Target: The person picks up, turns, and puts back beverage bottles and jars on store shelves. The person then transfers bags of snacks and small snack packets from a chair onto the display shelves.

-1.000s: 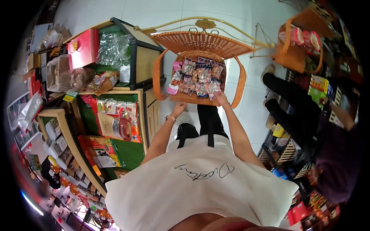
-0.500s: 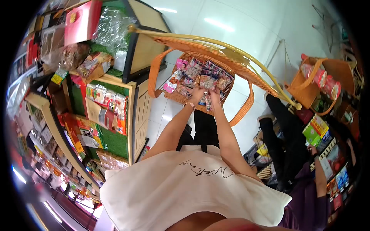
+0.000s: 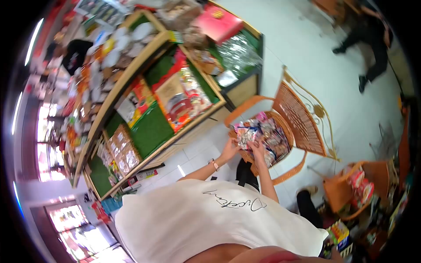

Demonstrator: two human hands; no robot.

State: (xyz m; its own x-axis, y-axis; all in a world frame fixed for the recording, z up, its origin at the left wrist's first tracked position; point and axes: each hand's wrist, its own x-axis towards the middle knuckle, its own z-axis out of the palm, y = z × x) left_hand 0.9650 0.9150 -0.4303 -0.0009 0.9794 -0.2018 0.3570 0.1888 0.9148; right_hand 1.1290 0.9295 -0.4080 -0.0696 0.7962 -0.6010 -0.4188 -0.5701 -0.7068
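Observation:
A wicker armchair [image 3: 302,127] stands in front of me, its seat piled with small snack packets [image 3: 277,138]. Over the near-left side of the pile, a shiny white-and-coloured snack packet [image 3: 247,136] is between my two hands. My left hand [image 3: 231,148] grips its left edge, a bracelet on the wrist. My right hand [image 3: 258,150] has its fingers closed at the lower right edge of the same packet. The print on the packet is too blurred to read.
To the left, a wooden display stand [image 3: 164,149] lined with green holds bagged goods and a red box [image 3: 217,23]. Another wicker chair [image 3: 342,190] on the right carries red packages. Someone's dark-clad leg [image 3: 308,210] is near it; another person [image 3: 370,48] sits far right.
My view has turned left, so the chair appears farther right. Both hands were low among the packets; now they hold one packet up at the seat's left side.

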